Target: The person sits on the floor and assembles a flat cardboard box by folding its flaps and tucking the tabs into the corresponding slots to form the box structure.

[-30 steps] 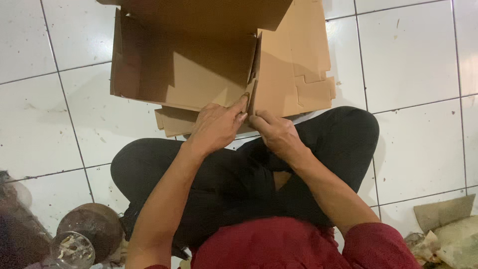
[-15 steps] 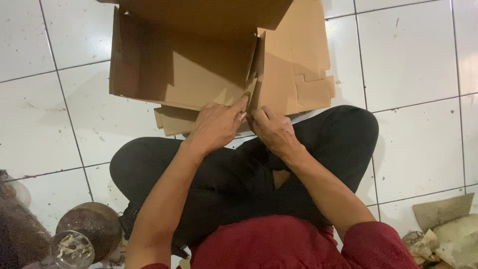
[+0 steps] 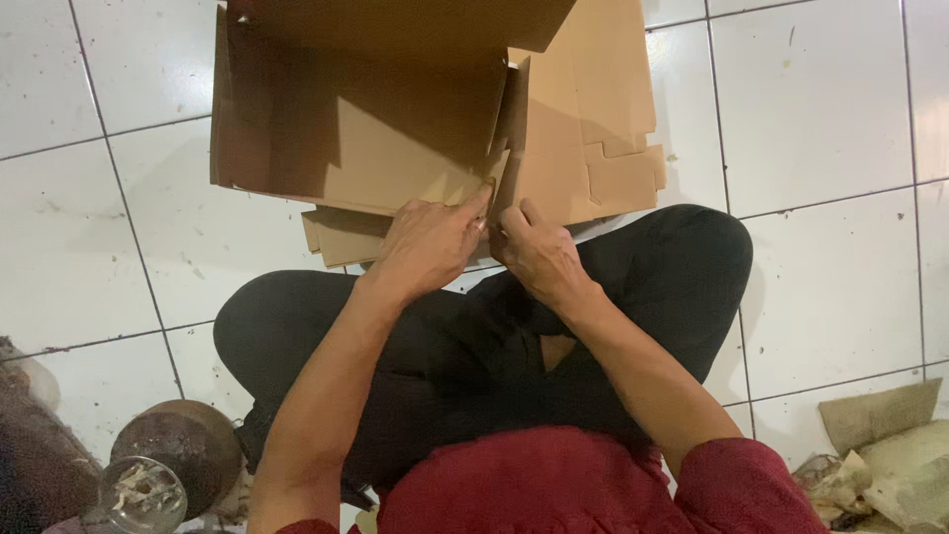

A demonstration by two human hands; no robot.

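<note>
A brown cardboard box point(image 3: 366, 109), partly folded, stands on the white tiled floor in front of my crossed legs in black trousers. Its side panels stand upright and a flat flap section point(image 3: 603, 129) spreads to the right. My left hand point(image 3: 430, 242) presses its fingers on the near edge of the box's inner panel. My right hand point(image 3: 539, 252) pinches the lower edge of the upright corner wall point(image 3: 514, 129), right beside the left hand. Both hands meet at that near corner.
White floor tiles point(image 3: 820, 109) with dark grout surround the box. At lower left stand a round brown pot point(image 3: 183, 450) and a clear glass jar point(image 3: 138, 494). Crumpled paper and cardboard scraps point(image 3: 885, 445) lie at lower right.
Both hands stay at the near corner of the box. The fingers have shifted slightly along the cardboard edge; the box has barely moved.
</note>
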